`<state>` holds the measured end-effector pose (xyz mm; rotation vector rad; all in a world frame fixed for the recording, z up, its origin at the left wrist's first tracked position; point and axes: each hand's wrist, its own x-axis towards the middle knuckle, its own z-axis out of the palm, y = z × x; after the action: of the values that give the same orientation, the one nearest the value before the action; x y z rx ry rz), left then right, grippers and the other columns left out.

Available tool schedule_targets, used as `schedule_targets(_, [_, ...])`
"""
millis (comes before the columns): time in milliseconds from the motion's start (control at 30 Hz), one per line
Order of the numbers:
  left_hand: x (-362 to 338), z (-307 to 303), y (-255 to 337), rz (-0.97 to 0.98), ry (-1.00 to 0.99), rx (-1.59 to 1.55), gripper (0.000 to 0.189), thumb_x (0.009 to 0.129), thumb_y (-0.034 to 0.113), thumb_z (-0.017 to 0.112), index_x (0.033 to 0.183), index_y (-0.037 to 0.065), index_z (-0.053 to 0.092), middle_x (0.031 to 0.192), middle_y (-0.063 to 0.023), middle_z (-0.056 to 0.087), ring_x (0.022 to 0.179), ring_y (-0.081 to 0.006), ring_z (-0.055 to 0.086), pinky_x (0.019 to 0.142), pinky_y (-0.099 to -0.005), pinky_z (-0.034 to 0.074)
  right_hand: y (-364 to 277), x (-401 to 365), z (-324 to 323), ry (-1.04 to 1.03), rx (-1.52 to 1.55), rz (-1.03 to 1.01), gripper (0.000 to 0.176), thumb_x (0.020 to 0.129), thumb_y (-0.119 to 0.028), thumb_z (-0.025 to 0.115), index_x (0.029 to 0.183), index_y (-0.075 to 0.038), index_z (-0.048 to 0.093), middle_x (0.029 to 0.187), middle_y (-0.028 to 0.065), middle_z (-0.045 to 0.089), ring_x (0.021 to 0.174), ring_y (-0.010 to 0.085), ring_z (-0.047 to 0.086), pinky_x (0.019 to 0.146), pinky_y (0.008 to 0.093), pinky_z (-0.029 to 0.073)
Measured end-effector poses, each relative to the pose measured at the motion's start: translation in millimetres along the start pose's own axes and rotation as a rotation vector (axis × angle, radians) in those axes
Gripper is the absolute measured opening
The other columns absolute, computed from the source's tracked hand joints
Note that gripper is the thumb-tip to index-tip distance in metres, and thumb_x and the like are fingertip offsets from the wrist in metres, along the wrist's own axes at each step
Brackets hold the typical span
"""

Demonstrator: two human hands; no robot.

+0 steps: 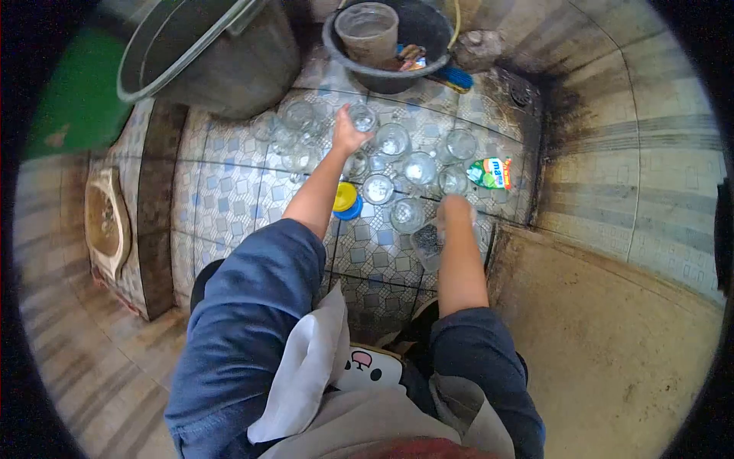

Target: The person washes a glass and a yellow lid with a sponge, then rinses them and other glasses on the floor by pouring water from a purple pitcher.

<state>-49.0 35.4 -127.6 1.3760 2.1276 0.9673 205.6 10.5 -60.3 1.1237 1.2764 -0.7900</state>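
Note:
My left hand [350, 136] is wrapped around a clear glass jar [364, 116] at the back of the group, with its thumb on the near side. Several more glass jars stand about it, among them one jar [393, 140] just to the right and another jar [419, 167] nearer to me. My right hand [456, 208] is bent down above a clear plastic tub [425, 258] with something dark inside. Its fingers are hidden behind the back of the hand. A glass jar [407, 215] stands left of that hand, and another jar [453, 180] stands just beyond it.
A yellow lid [345, 196] and a blue lid [350, 210] lie on the tiles. At right lies a green soap pouch [489, 174]. A large grey bin [229, 73], a black basin [367, 76] and a blue brush [456, 77] are farther back. A low ledge [581, 321] borders the right side.

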Motion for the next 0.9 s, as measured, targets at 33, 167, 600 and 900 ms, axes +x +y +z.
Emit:
schedule_targets(33, [-9.1, -6.9, 9.7, 0.051, 0.073, -0.02, 0.066, 0.056, 0.02, 0.071, 0.109, 0.001, 0.037, 0.111, -0.0174, 0.043, 0.106, -0.0308, 0.041, 0.088, -0.0358, 0.035, 2.1, 14.8, -13.3, 0.008, -0.022, -0.009, 0.031, 0.072, -0.023, 0.058, 0.1, -0.01, 0.059, 0.107, 0.009, 0.055, 0.095, 0.0238, 0.054, 0.078, 0.0349, 0.044])
schedule_targets(167, [-37.9, -41.2, 39.8, 0.077, 0.321, 0.175, 0.05, 0.063, 0.018, 0.061, 0.106, 0.001, 0.042, 0.108, -0.0172, 0.043, 0.1, -0.0304, 0.042, 0.084, -0.0393, 0.034, 17.4, 22.6, -72.0, -0.003, 0.352, -0.218, 0.018, 0.067, -0.021, 0.064, 0.082, -0.014, 0.06, 0.079, 0.0028, 0.058, 0.067, 0.0154, 0.051, 0.059, 0.0315, 0.043])
schedule_targets(600, [-84.3, -86.7, -95.5, -0.741, -0.087, 0.069, 0.066, 0.07, 0.055, 0.048, 0.095, -0.005, 0.057, 0.103, -0.022, 0.054, 0.096, -0.0302, 0.053, 0.083, -0.0367, 0.039, 2.9, -160.2, -90.2, 0.451, 0.548, -0.758, 0.016, 0.064, -0.016, 0.064, 0.08, -0.015, 0.059, 0.058, -0.0014, 0.05, 0.045, 0.0088, 0.041, 0.039, 0.026, 0.033])
schedule_targets(900, [-31.0, -140.6, -21.4, -0.302, -0.701, 0.798, 0.071, 0.058, 0.063, 0.054, 0.094, 0.001, 0.06, 0.102, -0.0179, 0.056, 0.094, -0.0312, 0.053, 0.082, -0.0351, 0.04, 13.9, -192.2, -90.0, 0.683, 0.672, -0.743, 0.021, 0.058, -0.017, 0.069, 0.067, -0.001, 0.059, 0.06, 0.0063, 0.053, 0.047, 0.016, 0.044, 0.043, 0.0333, 0.036])
